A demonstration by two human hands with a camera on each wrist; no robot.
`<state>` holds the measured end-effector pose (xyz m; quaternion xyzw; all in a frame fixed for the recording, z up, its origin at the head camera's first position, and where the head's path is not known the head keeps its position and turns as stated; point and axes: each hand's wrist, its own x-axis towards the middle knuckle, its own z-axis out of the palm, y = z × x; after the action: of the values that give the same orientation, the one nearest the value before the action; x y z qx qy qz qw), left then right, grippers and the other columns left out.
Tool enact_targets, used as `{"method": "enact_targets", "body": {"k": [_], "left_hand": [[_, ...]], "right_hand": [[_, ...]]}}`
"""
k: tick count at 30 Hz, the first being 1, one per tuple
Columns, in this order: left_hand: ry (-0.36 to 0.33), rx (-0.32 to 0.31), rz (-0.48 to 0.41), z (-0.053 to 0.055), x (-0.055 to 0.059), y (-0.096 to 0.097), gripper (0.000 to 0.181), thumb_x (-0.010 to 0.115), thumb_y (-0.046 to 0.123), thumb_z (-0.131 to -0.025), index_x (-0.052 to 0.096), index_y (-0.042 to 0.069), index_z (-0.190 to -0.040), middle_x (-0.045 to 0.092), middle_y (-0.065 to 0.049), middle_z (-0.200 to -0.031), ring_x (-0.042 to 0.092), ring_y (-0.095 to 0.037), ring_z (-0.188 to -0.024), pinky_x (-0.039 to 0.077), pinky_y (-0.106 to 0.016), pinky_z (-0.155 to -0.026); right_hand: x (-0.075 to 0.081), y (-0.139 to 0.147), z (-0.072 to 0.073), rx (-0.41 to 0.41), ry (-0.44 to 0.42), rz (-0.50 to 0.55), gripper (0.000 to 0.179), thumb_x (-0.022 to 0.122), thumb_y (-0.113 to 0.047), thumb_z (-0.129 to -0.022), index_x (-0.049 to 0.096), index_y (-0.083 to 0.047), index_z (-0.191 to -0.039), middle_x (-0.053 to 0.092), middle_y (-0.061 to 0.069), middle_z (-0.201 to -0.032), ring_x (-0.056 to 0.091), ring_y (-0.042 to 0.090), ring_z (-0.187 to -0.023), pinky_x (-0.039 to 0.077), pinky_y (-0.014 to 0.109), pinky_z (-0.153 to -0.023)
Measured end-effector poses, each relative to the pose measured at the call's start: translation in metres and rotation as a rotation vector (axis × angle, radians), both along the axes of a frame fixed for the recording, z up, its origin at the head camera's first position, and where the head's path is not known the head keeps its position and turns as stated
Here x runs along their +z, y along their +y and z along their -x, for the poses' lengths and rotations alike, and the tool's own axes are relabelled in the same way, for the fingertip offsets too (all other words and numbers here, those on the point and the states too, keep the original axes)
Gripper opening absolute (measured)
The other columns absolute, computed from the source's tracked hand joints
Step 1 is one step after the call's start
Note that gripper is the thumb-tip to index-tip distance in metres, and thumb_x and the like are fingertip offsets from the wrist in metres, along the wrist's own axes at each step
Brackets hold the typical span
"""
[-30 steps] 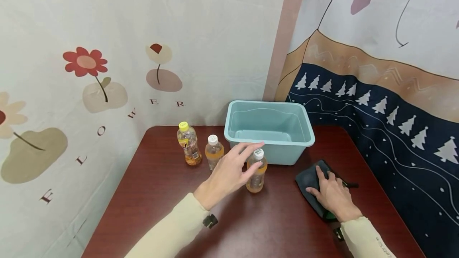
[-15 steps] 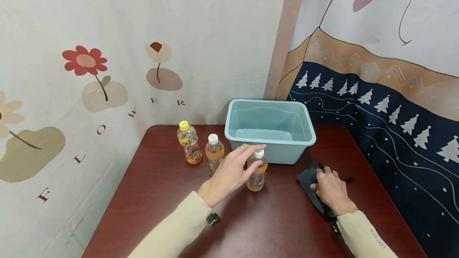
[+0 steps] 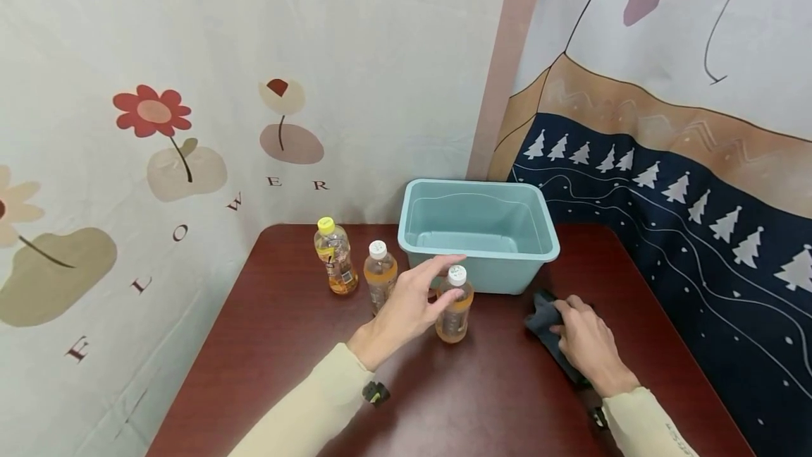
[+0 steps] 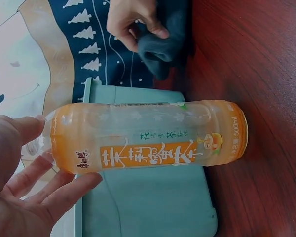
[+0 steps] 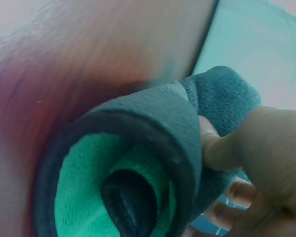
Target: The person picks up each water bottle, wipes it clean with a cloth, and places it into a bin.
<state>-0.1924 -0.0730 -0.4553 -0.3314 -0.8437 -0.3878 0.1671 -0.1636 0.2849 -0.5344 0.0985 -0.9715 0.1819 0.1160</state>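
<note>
My left hand [image 3: 406, 302] reaches beside a clear bottle with a white cap and orange label [image 4: 153, 136]. Its thumb and fingers are spread apart about the bottle's neck, overlapping it in the left wrist view. The bottle stands upright on the table. My right hand [image 3: 590, 340] holds a dark grey cloth [image 5: 153, 111] with a bright green inner side [image 5: 84, 173]. The cloth lies rolled over on itself, its thick edge curving round in the right wrist view. The thumb [image 5: 222, 153] presses the grey side while the fingers are partly hidden behind the fold.
A light blue plastic bin [image 3: 478, 252] stands at the back of the dark red table [image 3: 266, 372]. Left of the near bottle are a second white-capped bottle [image 3: 380, 273] and a yellow-capped bottle [image 3: 336, 259] holding some amber liquid. Printed curtains hang behind.
My right hand has gone from lying spread on the cloth to gripping it, and the cloth is now bunched and folded narrower. The left hand has stayed almost still by the bottle.
</note>
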Motion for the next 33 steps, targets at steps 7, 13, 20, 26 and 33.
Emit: {"method": "enact_targets", "body": {"k": [7,13,20,26,33], "left_hand": [[-0.036,0.029,-0.044,0.002,-0.001,0.000,0.042,0.092,0.022,-0.104,0.074,0.016,-0.143,0.085,-0.003,-0.130,0.081,-0.018,-0.116,0.070,-0.036,-0.080],[0.047,0.041,-0.019,0.003,-0.005,-0.002,0.045,0.092,0.027,-0.103,0.077,0.014,-0.142,0.085,-0.003,-0.127,0.080,-0.017,-0.109,0.069,-0.044,-0.084],[0.042,-0.006,-0.016,0.002,-0.002,-0.003,0.046,0.090,0.019,-0.105,0.075,0.015,-0.148,0.082,-0.007,-0.126,0.080,-0.023,-0.109,0.071,-0.043,-0.087],[-0.042,-0.054,-0.043,0.001,-0.006,0.000,0.045,0.086,0.017,-0.109,0.069,0.014,-0.151,0.080,-0.010,-0.142,0.080,-0.026,-0.131,0.072,-0.046,-0.093],[-0.117,-0.082,-0.067,0.001,-0.008,0.001,0.042,0.082,0.015,-0.112,0.067,0.019,-0.150,0.081,-0.006,-0.142,0.079,-0.021,-0.136,0.073,-0.040,-0.098]], "right_hand": [[0.017,-0.007,-0.004,0.064,0.082,0.052,0.039,0.089,0.009,-0.094,0.080,0.004,-0.131,0.075,0.017,-0.120,0.079,0.036,-0.102,0.069,0.053,-0.079],[0.030,-0.018,-0.008,0.105,0.116,0.118,0.038,0.089,0.007,-0.095,0.083,-0.003,-0.131,0.076,0.008,-0.119,0.080,0.026,-0.101,0.069,0.048,-0.083],[0.049,-0.039,-0.010,0.137,0.105,0.229,0.038,0.090,0.002,-0.097,0.085,-0.012,-0.131,0.078,0.000,-0.121,0.077,0.019,-0.105,0.068,0.041,-0.091],[0.056,-0.058,-0.005,0.208,0.097,0.297,0.040,0.092,0.003,-0.095,0.085,-0.012,-0.132,0.079,-0.002,-0.121,0.077,0.016,-0.106,0.069,0.041,-0.094],[0.056,-0.070,-0.004,0.239,0.088,0.349,0.042,0.094,0.004,-0.094,0.085,-0.013,-0.132,0.079,-0.004,-0.120,0.077,0.014,-0.106,0.067,0.035,-0.092]]}}
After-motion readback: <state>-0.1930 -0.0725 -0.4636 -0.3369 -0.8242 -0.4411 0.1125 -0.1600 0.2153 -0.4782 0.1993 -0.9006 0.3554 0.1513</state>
